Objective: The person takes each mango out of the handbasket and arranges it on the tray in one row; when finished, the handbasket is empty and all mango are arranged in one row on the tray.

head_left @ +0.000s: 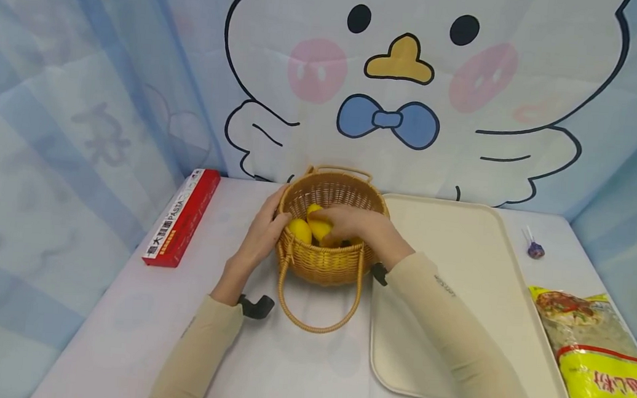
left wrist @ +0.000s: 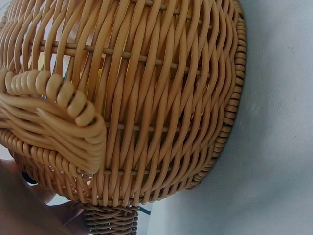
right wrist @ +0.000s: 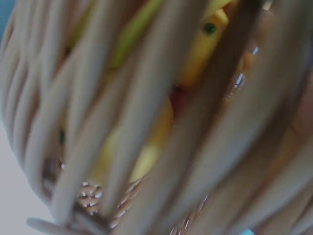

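Observation:
A round wicker basket (head_left: 325,267) stands on the table, its front handle hanging down toward the person. My left hand (head_left: 263,229) holds the basket's left rim, the thumb at the edge and the fingers along the outer side. Woven cane fills the left wrist view, with part of that hand at the lower left. Inside the basket, my right hand (head_left: 344,221) grips a yellow lemon-like fruit (head_left: 319,228) between fingers and thumb. Another yellow fruit (head_left: 299,230) lies to its left. Through the blurred weave in the right wrist view, yellow fruit (right wrist: 151,147) shows; the fingertips are mostly hidden.
A beige tray (head_left: 453,332) lies right of the basket, beneath the right forearm. A red pasta box (head_left: 191,227) lies at the left. Toward the right edge are a wrapped lollipop (head_left: 535,249) and a yellow food bag (head_left: 595,360). A printed curtain (head_left: 398,167) hangs behind.

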Demonstrator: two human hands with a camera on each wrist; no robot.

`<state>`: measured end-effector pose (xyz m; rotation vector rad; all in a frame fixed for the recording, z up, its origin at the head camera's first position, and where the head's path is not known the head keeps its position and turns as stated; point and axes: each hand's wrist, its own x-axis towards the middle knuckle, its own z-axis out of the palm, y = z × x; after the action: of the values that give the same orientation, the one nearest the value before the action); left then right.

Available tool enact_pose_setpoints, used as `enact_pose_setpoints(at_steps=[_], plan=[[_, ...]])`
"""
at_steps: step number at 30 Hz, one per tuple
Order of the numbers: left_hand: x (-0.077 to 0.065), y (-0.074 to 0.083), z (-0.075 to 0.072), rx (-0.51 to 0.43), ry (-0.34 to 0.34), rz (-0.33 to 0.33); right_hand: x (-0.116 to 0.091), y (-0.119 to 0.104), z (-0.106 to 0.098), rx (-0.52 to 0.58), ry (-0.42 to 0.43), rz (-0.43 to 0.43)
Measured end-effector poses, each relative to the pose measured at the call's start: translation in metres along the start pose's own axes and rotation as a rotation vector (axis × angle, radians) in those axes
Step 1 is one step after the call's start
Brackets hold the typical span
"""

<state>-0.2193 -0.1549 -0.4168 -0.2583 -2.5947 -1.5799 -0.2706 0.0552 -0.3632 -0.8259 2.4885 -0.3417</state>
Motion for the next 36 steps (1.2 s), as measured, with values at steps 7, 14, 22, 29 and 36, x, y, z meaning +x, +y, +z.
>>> enact_pose_setpoints(at_steps=[7, 14, 22, 29, 36], plan=[[0.0040, -0.0006, 0.0010, 0.002, -0.003, 0.022, 0.0015, 0.0020, -0.0032, -0.053, 0.019, -0.053], [0.0051, 0.0006, 0.0005, 0.005, 0.014, 0.031, 0.0025, 0.0012, -0.0065, -0.049, 0.039, -0.063], [0.0052, -0.0008, -0.0003, 0.003, 0.018, 0.026, 0.0061, 0.0032, -0.0062, -0.027, 0.144, -0.087], [0.0037, -0.0022, -0.0003, 0.006, 0.011, 0.026, 0.0038, 0.0019, -0.0075, 0.039, 0.277, -0.133], [0.0021, -0.0023, 0.0010, 0.013, 0.005, 0.018, 0.0014, 0.0033, -0.0066, 0.099, 0.411, -0.181]])
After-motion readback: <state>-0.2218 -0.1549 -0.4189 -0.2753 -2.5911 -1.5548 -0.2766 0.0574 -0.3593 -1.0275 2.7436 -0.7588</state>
